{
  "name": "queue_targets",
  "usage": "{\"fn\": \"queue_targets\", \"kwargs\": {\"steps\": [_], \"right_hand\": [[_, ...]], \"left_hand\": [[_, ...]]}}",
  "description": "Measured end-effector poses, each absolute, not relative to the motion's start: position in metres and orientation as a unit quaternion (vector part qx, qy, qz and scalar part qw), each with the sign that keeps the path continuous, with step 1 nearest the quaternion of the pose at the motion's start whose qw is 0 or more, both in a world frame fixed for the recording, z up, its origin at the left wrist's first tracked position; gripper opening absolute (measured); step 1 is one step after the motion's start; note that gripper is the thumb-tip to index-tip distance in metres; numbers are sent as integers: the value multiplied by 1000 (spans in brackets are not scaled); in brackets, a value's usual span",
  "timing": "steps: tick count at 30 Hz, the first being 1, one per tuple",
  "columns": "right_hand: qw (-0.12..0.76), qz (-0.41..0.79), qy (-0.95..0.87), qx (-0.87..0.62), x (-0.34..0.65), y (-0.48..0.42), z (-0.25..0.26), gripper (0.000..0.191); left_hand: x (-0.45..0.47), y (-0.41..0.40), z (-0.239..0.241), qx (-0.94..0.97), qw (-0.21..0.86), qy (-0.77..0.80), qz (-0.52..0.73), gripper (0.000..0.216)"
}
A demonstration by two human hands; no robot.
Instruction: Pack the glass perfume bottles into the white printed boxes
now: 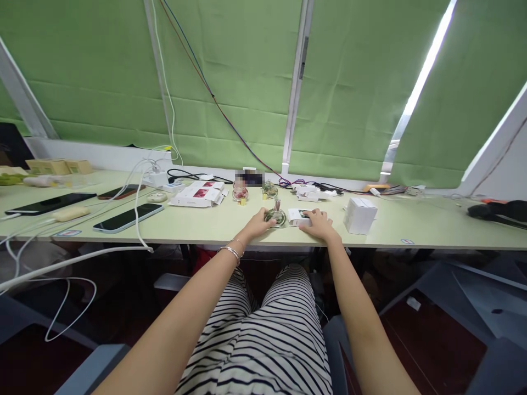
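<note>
My left hand is closed around the left side of a round, clear perfume bottle with green inside and a pinkish metallic top. The bottle is at the front part of the table. Just right of it lies a small white box with a dark green print. My right hand grips this box from its right side, fingers over the top and the thumb at the near face. Farther right stands a plain white box, apart from my right hand.
Behind my hands are a pink round bottle and another green one. Flattened white packaging lies left, more white boxes at the back. Phones and loose white cables occupy the left. The table's front edge runs below my wrists.
</note>
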State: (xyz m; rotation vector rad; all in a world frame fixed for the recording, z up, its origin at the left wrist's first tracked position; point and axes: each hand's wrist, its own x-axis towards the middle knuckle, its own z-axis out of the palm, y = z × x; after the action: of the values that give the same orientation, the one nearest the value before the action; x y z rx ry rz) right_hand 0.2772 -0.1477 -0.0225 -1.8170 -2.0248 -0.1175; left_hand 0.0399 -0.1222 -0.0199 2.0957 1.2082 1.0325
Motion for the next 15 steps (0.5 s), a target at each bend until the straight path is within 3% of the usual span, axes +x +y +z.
{"fn": "queue_targets", "kwargs": {"steps": [10,15], "right_hand": [[244,-65,-777,-577,245,-146,-29,45],[260,-69,-775,-572,239,-144,-31,56]], "left_hand": [[39,-111,-26,686,439,363,453,33],[36,-113,-22,610,524,313,505,37]]}}
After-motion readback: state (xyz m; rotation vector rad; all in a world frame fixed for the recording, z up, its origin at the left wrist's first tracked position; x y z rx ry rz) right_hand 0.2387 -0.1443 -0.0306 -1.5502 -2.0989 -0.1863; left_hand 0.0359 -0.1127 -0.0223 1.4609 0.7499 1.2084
